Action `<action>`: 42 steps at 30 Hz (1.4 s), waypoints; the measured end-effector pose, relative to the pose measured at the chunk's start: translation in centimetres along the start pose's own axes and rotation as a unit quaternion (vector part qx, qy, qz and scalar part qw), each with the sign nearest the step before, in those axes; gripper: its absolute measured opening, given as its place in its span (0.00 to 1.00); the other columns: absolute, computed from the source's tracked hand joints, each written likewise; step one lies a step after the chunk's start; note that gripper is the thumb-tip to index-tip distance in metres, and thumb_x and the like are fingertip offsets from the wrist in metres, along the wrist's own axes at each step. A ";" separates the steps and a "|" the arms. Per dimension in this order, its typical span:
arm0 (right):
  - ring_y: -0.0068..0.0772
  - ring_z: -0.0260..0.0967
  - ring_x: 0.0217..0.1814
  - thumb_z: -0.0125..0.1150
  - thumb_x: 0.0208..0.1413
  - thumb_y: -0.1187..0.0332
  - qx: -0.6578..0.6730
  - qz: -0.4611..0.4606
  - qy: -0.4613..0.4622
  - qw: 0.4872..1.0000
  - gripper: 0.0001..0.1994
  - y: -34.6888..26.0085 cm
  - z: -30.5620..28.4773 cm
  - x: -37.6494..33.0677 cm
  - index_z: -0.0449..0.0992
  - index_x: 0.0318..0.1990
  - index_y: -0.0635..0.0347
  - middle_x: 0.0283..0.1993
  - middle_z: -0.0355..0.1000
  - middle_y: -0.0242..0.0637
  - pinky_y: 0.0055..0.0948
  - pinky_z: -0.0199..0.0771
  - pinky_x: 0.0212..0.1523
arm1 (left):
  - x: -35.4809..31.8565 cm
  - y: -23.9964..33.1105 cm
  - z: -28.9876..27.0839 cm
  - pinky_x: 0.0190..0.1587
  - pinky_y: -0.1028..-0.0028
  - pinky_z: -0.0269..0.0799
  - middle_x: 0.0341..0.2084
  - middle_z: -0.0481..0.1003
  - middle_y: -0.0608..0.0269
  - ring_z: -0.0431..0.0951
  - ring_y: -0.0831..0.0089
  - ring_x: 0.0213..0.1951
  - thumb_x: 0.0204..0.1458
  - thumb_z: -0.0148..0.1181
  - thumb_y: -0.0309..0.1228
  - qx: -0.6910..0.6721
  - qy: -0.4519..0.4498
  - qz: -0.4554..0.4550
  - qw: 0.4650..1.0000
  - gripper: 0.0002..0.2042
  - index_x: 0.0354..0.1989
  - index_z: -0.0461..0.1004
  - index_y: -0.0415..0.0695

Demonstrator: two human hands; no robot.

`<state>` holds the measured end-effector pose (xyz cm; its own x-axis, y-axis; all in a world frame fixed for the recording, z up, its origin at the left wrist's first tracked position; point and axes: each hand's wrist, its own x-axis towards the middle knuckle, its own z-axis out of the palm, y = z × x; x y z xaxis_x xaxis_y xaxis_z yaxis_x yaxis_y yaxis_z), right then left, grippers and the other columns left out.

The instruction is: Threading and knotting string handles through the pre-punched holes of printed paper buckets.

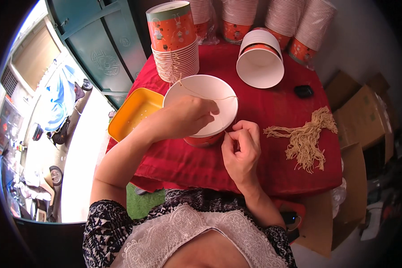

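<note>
A white-lined paper bucket (228,96) with a red printed outside stands upright at the near middle of the table. My left hand (190,115) reaches over its left side into the mouth, fingers curled; what they hold, if anything, is hidden. Outside the near right rim, my right hand (242,149) is closed in a pinch on a thin beige string (225,131). More beige cord (205,96) crosses the bucket's mouth to the right rim. At the far left its wavy end lies against the stacked buckets (174,53).
Left of the bucket sits a yellow tray (140,100) with small bits in it. A bundle of beige strings (308,138) lies on the red tablecloth (201,172) at right, near a small black object (303,91). Tipped buckets (260,67) and bagged stacks (283,20) stand behind. Cardboard boxes (364,118) are at right.
</note>
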<state>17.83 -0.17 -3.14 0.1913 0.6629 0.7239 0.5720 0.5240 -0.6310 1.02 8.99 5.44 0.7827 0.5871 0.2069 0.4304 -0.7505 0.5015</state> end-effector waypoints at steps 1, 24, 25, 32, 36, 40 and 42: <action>0.44 0.66 0.38 0.60 0.42 0.86 -0.001 -0.003 -0.002 1.000 0.09 -0.2 0.2 0.1 0.67 0.27 0.65 0.38 0.66 0.43 0.38 0.69 0.36 | 0.0 -0.2 0.0 0.39 0.62 0.73 0.30 0.79 0.48 0.79 0.53 0.35 0.56 0.53 0.28 -0.002 0.003 0.001 1.000 0.09 0.40 0.77 0.39; 0.40 0.75 0.23 0.65 0.51 0.77 0.023 0.070 -0.182 0.981 0.19 0.5 -3.5 2.8 0.69 0.52 0.60 0.23 0.73 0.41 0.36 0.73 0.24 | 1.1 0.3 0.2 0.37 0.62 0.69 0.25 0.75 0.51 0.75 0.56 0.31 0.54 0.54 0.30 0.015 -0.079 -0.014 0.997 0.08 0.32 0.76 0.38; 0.42 0.75 0.26 0.65 0.49 0.77 -0.014 0.043 -0.214 0.976 0.25 0.7 -4.1 3.5 0.67 0.57 0.59 0.26 0.74 0.42 0.38 0.75 0.26 | 0.9 0.3 0.1 0.37 0.62 0.69 0.25 0.75 0.51 0.75 0.56 0.31 0.54 0.54 0.30 0.016 -0.078 -0.015 0.997 0.08 0.32 0.76 0.38; 0.48 0.74 0.30 0.64 0.49 0.72 -0.145 -0.169 -0.315 0.923 0.14 1.5 -5.6 7.8 0.75 0.45 0.59 0.30 0.73 0.44 0.40 0.74 0.28 | 0.0 0.7 0.7 0.37 0.61 0.71 0.26 0.76 0.47 0.77 0.52 0.31 0.54 0.53 0.29 -0.011 -0.070 -0.011 0.997 0.08 0.33 0.74 0.36; 0.41 0.72 0.26 0.64 0.47 0.74 -0.191 -0.263 -0.300 0.897 0.07 2.6 -4.6 8.1 0.76 0.36 0.59 0.25 0.70 0.38 0.36 0.72 0.26 | 0.0 1.0 0.5 0.37 0.60 0.72 0.24 0.75 0.44 0.77 0.49 0.31 0.53 0.52 0.28 -0.025 -0.065 0.012 0.998 0.08 0.30 0.73 0.34; 0.33 0.66 0.20 0.62 0.45 0.75 -0.236 -0.374 -0.204 0.874 0.04 3.1 -3.4 8.0 0.74 0.29 0.61 0.18 0.62 0.35 0.31 0.67 0.20 | 0.4 0.7 0.3 0.37 0.58 0.72 0.24 0.75 0.45 0.78 0.49 0.32 0.51 0.52 0.26 0.034 -0.006 0.003 0.999 0.06 0.29 0.72 0.34; 0.29 0.66 0.19 0.60 0.45 0.75 -0.251 -0.409 -0.160 0.863 0.03 4.3 -2.2 8.0 0.72 0.27 0.61 0.18 0.62 0.33 0.28 0.66 0.19 | 0.7 -0.6 1.5 0.41 0.60 0.70 0.26 0.73 0.50 0.76 0.54 0.34 0.51 0.53 0.26 0.177 0.051 0.025 0.982 0.05 0.29 0.70 0.37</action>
<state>23.54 6.17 0.55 -0.6236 0.3370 0.7054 0.7003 0.6418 0.3125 2.01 9.39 4.05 0.7662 0.5599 0.3155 0.5358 -0.8276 0.1675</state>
